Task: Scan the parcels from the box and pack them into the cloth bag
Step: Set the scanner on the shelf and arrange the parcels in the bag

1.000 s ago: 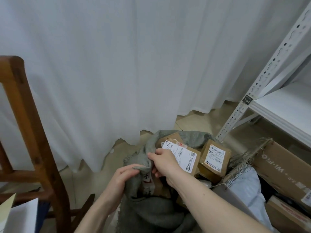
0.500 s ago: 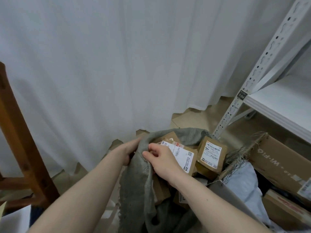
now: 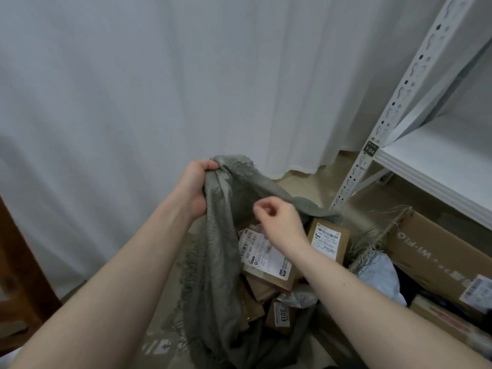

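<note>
Lifting cloth bag [image 3: 221,235] edge in left hand [image 3: 195,186] grip — arm outstretched, right hand [image 3: 279,222] curled, grasping nothing, above parcels [image 3: 266,259].

A small black tag [image 3: 370,149] on the white shelf upright [image 3: 410,83] reads "1-04". A small brown parcel [image 3: 279,316] low in the grey cloth bag [image 3: 215,257] carries a white sticker with "3013". The large cardboard box [image 3: 436,251] at the right bears pale lettering, seen upside down, that reads "WI-FI". The white shipping label on the big parcel [image 3: 263,258] under the right wrist shows a barcode and digits like "502-002", partly blurred. The label on the parcel [image 3: 328,239] beside it has a barcode and print too small to read.
</note>
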